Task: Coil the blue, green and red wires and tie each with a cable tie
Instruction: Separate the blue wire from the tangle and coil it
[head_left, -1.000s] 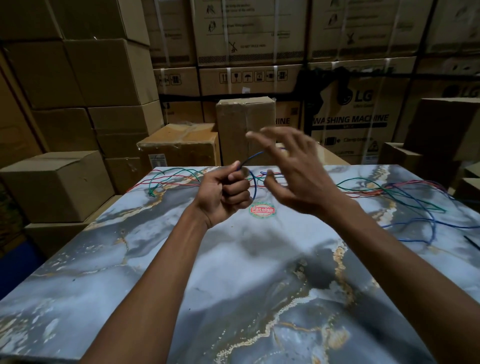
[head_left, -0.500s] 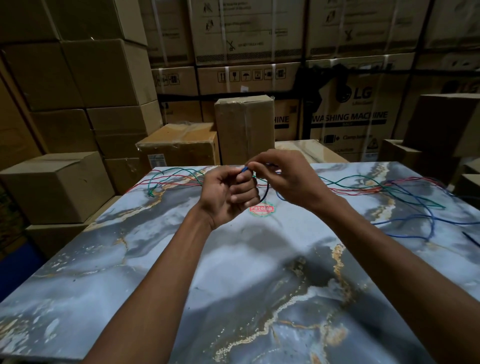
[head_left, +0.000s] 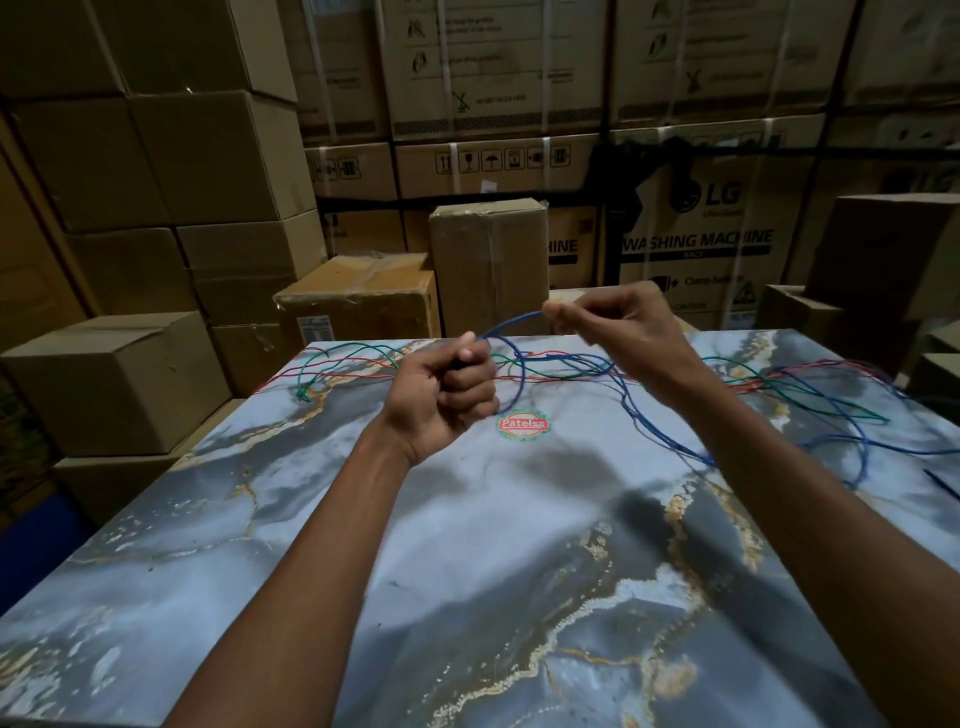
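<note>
Single head-worn wide-angle view, looking forward and down from above near edge of marble-patterned table (head_left: 467, 571). Both forearms enter from bottom corners; left hand (head_left: 447, 389) and right hand (head_left: 623, 327) sit mid-frame, close to lens. Far table edge lies at mid-height; stacked cardboard boxes (head_left: 156, 156) fill upper half beyond. Straight edges bow toward frame margins. No second view, hence no shared field.

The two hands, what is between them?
In the head view, a short arc of the blue wire spans the gap from the left hand, which grips it, to the right hand, which pinches it.
</note>
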